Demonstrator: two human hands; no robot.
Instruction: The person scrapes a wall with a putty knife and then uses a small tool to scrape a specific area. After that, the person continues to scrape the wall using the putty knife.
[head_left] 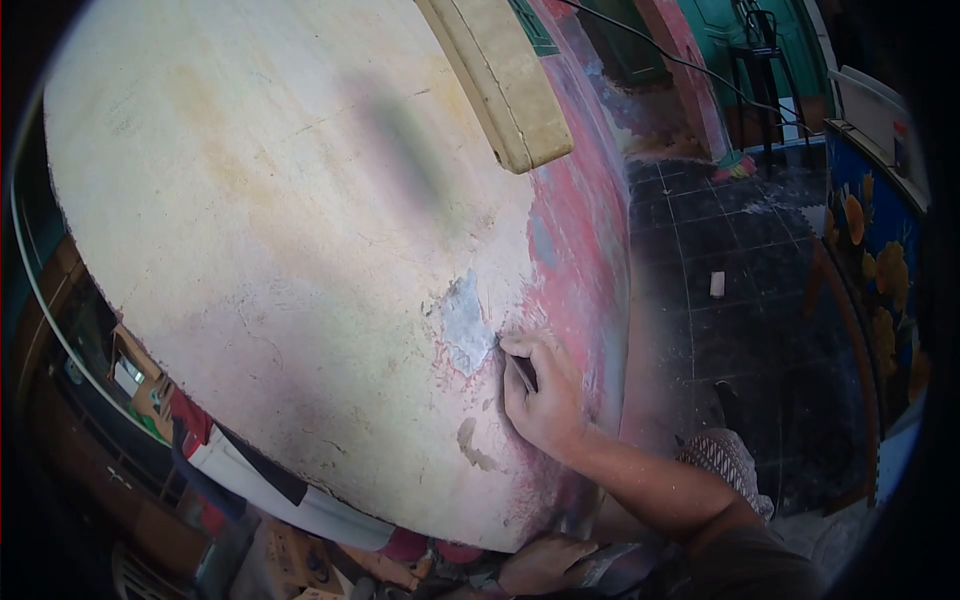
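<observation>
Before me is a wall (330, 240) with cream paint, worn to pink along its right side. My right hand (545, 395) is closed in a pinch on a thin, dark scraper (522, 374), its tip touching the wall. Just left of the fingertips lies a bare grey patch (466, 325) with ragged paint edges. Below it is a smaller brownish chipped spot (474, 446). At the bottom edge, what looks like my left hand (545, 564) is partly visible in shadow beside a greyish flat object (612, 566); its fingers are not clear.
A beige ledge (505, 90) juts from the wall above. To the right, a dark tiled floor (735, 330) holds a small pale block (717, 284). A black stool (765, 75) stands near a green door. Clothes (245, 465) hang beyond the wall's left edge.
</observation>
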